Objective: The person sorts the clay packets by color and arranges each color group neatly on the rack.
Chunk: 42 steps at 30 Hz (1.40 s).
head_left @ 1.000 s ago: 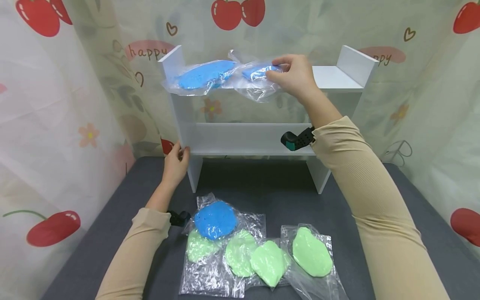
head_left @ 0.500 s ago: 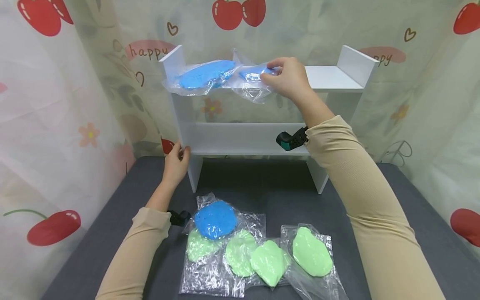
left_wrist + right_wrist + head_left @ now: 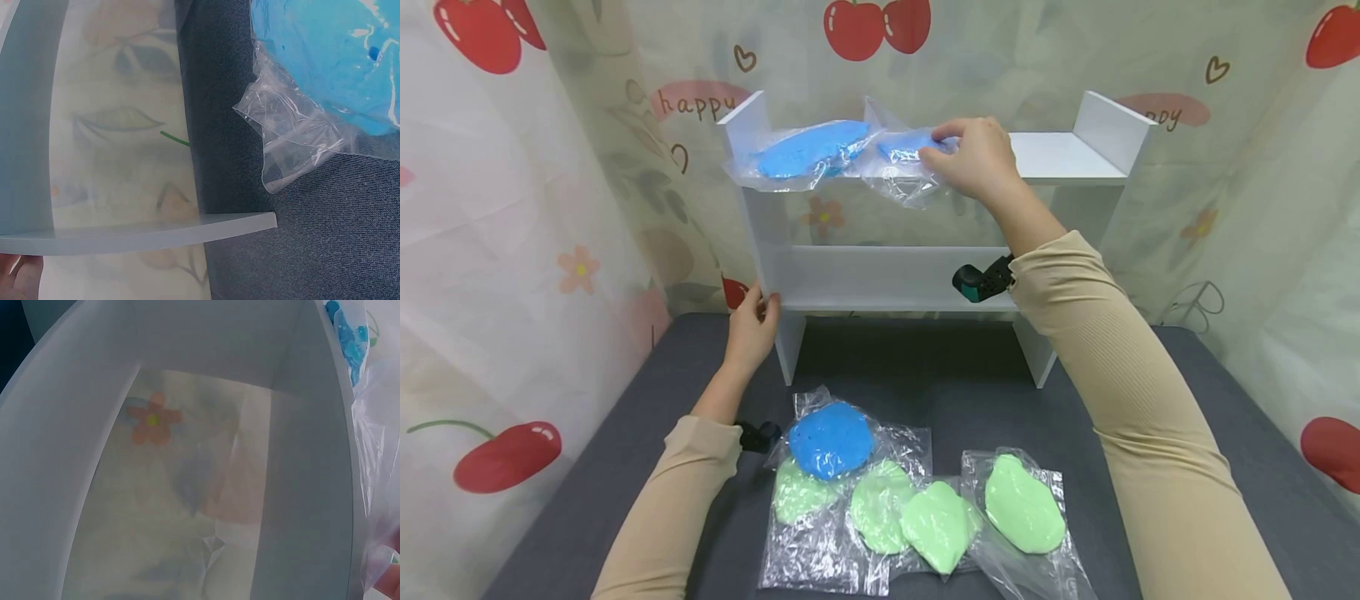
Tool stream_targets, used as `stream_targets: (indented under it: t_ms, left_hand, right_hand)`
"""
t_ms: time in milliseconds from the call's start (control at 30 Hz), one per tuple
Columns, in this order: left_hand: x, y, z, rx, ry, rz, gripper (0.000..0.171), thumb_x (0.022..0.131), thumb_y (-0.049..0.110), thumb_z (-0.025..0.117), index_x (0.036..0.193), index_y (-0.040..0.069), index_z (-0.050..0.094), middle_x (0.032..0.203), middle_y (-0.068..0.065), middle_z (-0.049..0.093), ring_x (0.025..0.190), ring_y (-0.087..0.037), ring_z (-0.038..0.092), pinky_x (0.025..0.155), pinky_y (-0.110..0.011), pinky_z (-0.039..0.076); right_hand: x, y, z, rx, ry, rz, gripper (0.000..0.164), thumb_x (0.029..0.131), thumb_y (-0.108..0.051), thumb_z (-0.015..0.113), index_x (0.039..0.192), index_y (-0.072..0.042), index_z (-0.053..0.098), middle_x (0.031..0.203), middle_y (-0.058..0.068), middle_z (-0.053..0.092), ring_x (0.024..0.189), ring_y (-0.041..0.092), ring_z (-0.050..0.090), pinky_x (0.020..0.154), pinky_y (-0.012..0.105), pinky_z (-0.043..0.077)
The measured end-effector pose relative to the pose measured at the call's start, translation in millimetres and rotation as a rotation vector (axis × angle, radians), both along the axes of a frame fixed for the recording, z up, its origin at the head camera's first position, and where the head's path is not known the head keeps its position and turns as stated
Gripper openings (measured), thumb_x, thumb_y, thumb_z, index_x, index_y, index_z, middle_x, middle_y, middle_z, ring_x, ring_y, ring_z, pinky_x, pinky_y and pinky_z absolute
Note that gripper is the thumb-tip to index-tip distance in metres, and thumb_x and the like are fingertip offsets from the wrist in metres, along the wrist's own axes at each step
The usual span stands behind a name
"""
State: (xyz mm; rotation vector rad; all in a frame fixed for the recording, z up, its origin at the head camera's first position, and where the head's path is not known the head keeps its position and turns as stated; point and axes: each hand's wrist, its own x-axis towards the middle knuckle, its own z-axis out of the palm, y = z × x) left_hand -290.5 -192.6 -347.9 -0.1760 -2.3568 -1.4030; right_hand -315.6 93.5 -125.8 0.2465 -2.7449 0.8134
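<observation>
Bagged blue piece between right fingers, now slightly farther left

Red cherries and orange flowers pattern the fabric backdrop, lettered "happy", that I view remotely around a dark gray tabletop; a thin looped cord shows near its far right corner.

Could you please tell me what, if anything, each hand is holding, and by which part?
The right hand pinches a blue-filled clear bag by its right end, at the top shelf. The left hand touches the left side panel; whether it grips cannot be told.
</observation>
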Motion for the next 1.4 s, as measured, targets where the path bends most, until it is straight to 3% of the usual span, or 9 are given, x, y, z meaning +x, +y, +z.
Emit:
stream_targets:
  t_ms: [233, 500, 633, 800, 967, 1100, 1233, 1400]
  left_hand:
    - [0.6, 1, -1.4, -0.003, -0.006, 0.002, 0.046, 0.100, 0.021, 0.040, 0.145, 0.013, 0.035, 0.143, -0.018, 0.043, 0.126, -0.037, 0.049, 0.096, -0.050, 0.047]
    - [0.6, 1, -2.9, -0.007, -0.008, 0.004, 0.046, 0.100, 0.022, 0.040, 0.145, 0.014, 0.035, 0.142, -0.020, 0.044, 0.125, -0.037, 0.050, 0.093, -0.051, 0.048]
    - [0.7, 1, -3.5, -0.006, -0.006, 0.000, 0.046, 0.100, 0.022, 0.040, 0.145, 0.014, 0.034, 0.141, -0.020, 0.044, 0.125, -0.037, 0.050, 0.094, -0.051, 0.047]
    - [0.9, 1, -2.7, -0.011, 0.003, 0.000, 0.047, 0.100, 0.021, 0.040, 0.145, 0.013, 0.034, 0.141, -0.021, 0.045, 0.125, -0.037, 0.050, 0.094, -0.051, 0.047]
    - [0.3, 1, -2.2, -0.012, 0.007, -0.002, 0.048, 0.100, 0.020, 0.040, 0.147, 0.014, 0.032, 0.142, -0.020, 0.043, 0.125, -0.038, 0.049, 0.095, -0.051, 0.046]
    - [-1.3, 0, -3.0, -0.013, 0.018, -0.006, 0.048, 0.100, 0.020, 0.039, 0.147, 0.013, 0.031, 0.143, -0.019, 0.042, 0.127, -0.038, 0.048, 0.097, -0.052, 0.045]
    - [-2.0, -1, -3.0, -0.014, 0.016, 0.002, 0.048, 0.100, 0.020, 0.039, 0.147, 0.014, 0.032, 0.143, -0.018, 0.043, 0.126, -0.038, 0.048, 0.096, -0.051, 0.046]
    - [-1.2, 0, -2.4, -0.016, 0.019, 0.004, 0.048, 0.100, 0.020, 0.039, 0.147, 0.015, 0.031, 0.143, -0.018, 0.043, 0.126, -0.037, 0.049, 0.094, -0.051, 0.047]
  right_hand:
    - [3.2, 5, 0.4, -0.029, -0.052, 0.008, 0.048, 0.093, -0.041, 0.045, 0.134, -0.018, 0.052, 0.145, 0.007, 0.041, 0.134, 0.022, 0.037, 0.106, 0.037, 0.038]
    - [11.1, 15, -2.4, -0.134, -0.061, 0.012, 0.047, 0.093, -0.044, 0.045, 0.132, -0.020, 0.054, 0.136, 0.009, 0.048, 0.122, 0.022, 0.043, 0.095, 0.036, 0.044]
    - [17.5, 20, -7.7, -0.178, -0.020, 0.022, 0.045, 0.093, -0.043, 0.047, 0.129, -0.019, 0.056, 0.137, 0.008, 0.050, 0.124, 0.021, 0.045, 0.098, 0.037, 0.043]
    - [30.9, 27, -15.8, -0.236, 0.081, 0.045, 0.041, 0.092, -0.038, 0.049, 0.124, -0.015, 0.060, 0.131, 0.010, 0.053, 0.111, 0.021, 0.051, 0.091, 0.033, 0.043]
    - [47.0, 31, -31.6, -0.286, 0.194, 0.130, 0.033, 0.092, -0.031, 0.054, 0.115, -0.011, 0.065, 0.116, 0.011, 0.060, 0.092, 0.015, 0.053, 0.075, 0.025, 0.042]
    - [61.9, 32, -48.1, -0.327, 0.236, 0.213, 0.028, 0.091, -0.026, 0.057, 0.111, -0.009, 0.067, 0.106, 0.010, 0.062, 0.081, 0.009, 0.051, 0.068, 0.021, 0.040]
    - [75.5, 29, -66.8, -0.342, 0.219, 0.316, 0.025, 0.092, -0.021, 0.057, 0.109, -0.007, 0.067, 0.099, 0.008, 0.061, 0.078, 0.010, 0.051, 0.068, 0.020, 0.042]
    - [84.6, 25, -94.2, -0.305, 0.134, 0.410, 0.023, 0.093, -0.018, 0.057, 0.112, -0.007, 0.066, 0.098, 0.010, 0.065, 0.079, 0.016, 0.054, 0.071, 0.025, 0.044]
